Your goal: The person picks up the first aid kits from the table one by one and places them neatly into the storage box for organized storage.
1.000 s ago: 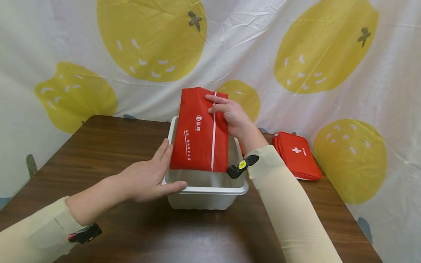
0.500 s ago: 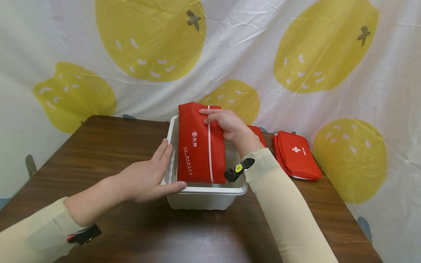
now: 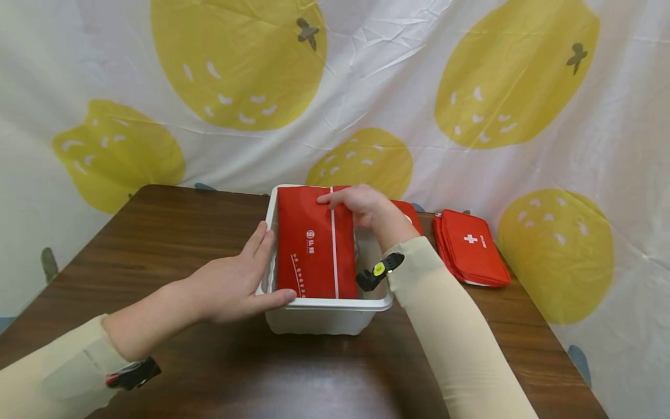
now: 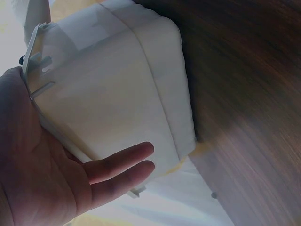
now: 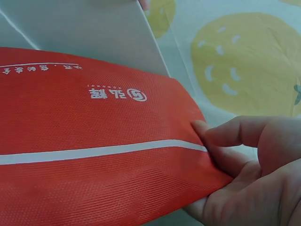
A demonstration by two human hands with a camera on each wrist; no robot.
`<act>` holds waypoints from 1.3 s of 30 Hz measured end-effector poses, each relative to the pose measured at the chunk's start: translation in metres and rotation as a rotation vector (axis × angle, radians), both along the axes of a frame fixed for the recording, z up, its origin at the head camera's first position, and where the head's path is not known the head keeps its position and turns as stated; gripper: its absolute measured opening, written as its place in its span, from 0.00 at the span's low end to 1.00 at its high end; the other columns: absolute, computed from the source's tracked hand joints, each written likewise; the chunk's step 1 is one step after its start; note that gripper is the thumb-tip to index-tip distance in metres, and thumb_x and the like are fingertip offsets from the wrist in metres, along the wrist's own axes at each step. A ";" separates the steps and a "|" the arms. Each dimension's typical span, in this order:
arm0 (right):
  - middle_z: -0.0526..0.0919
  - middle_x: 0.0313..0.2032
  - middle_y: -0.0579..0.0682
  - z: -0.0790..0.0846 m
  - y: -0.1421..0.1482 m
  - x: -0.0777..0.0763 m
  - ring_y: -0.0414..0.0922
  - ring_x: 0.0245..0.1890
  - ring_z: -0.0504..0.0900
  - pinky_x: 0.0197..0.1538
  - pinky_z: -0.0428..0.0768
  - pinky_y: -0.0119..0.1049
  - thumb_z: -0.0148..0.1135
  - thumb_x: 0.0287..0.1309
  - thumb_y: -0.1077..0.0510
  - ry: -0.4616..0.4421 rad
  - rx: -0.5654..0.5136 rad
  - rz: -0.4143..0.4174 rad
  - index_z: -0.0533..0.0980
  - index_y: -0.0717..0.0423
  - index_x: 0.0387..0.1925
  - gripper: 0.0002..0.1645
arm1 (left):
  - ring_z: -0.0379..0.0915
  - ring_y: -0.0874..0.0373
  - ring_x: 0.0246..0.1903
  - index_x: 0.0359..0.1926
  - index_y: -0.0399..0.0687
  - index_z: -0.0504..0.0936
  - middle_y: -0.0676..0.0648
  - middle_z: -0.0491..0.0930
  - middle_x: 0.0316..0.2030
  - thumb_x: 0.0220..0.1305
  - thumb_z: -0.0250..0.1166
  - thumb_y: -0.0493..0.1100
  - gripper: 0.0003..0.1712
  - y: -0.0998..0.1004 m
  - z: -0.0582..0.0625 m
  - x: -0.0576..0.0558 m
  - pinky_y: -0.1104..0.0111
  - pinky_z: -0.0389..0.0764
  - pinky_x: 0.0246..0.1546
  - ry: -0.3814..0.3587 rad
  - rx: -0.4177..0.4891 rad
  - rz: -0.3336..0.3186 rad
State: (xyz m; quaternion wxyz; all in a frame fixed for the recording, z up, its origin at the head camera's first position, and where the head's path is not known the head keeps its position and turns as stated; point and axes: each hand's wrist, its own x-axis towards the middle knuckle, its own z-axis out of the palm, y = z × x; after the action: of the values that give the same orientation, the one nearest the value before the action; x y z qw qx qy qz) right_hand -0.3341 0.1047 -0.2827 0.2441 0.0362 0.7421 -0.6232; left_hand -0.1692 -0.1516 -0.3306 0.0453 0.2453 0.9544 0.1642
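Note:
A red fabric pouch (image 3: pixel 314 244) with a white stripe and white printed characters lies mostly inside a white plastic bin (image 3: pixel 335 304). My right hand (image 3: pixel 363 203) pinches the pouch's far right end; the right wrist view shows thumb and fingers on the pouch's (image 5: pixel 117 127) edge. At the bin's front left corner, my left hand (image 3: pixel 235 285) rests on the rim with its thumb along the front. In the left wrist view, the fingers (image 4: pixel 122 162) extend straight past the outer wall of the bin (image 4: pixel 103 94). The bin's bottom is largely hidden.
A red first-aid pouch (image 3: pixel 473 247) with a white cross lies right of the bin on the brown wooden table (image 3: pixel 173 233). Another red item (image 3: pixel 410 215) shows partly behind the right wrist. A lemon-print curtain (image 3: pixel 387 87) hangs behind the table.
My right hand has lowered the red pouch from above the bin down into it, where it lies flatter. The left hand has stayed on the rim.

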 end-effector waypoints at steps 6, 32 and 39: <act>0.87 0.53 0.53 0.000 0.000 -0.001 0.51 0.50 0.90 0.54 0.90 0.46 0.69 0.73 0.55 -0.037 0.032 0.029 0.78 0.56 0.59 0.18 | 0.88 0.39 0.54 0.87 0.29 0.44 0.29 0.37 0.88 0.72 0.55 0.81 0.71 0.000 -0.001 0.000 0.59 0.90 0.38 0.014 -0.004 0.003; 0.77 0.76 0.58 0.026 0.045 0.018 0.52 0.70 0.82 0.73 0.81 0.49 0.66 0.76 0.59 0.377 0.024 0.271 0.73 0.51 0.79 0.34 | 0.82 0.33 0.64 0.87 0.29 0.45 0.29 0.40 0.88 0.72 0.56 0.80 0.70 0.000 -0.003 -0.001 0.52 0.91 0.50 0.043 0.007 0.006; 0.81 0.67 0.51 0.019 0.085 0.011 0.49 0.62 0.86 0.62 0.86 0.37 0.62 0.79 0.59 0.460 -0.041 0.161 0.74 0.55 0.77 0.30 | 0.85 0.35 0.61 0.87 0.29 0.44 0.30 0.38 0.88 0.72 0.56 0.80 0.70 -0.003 -0.004 -0.001 0.53 0.91 0.48 0.040 0.002 0.007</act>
State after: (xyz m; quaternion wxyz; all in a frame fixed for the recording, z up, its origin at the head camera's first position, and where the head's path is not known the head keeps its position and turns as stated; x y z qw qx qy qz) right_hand -0.3226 0.1900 -0.2640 0.1182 -0.1711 0.7658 -0.6086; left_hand -0.1701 -0.1542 -0.3342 0.0256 0.2450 0.9558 0.1603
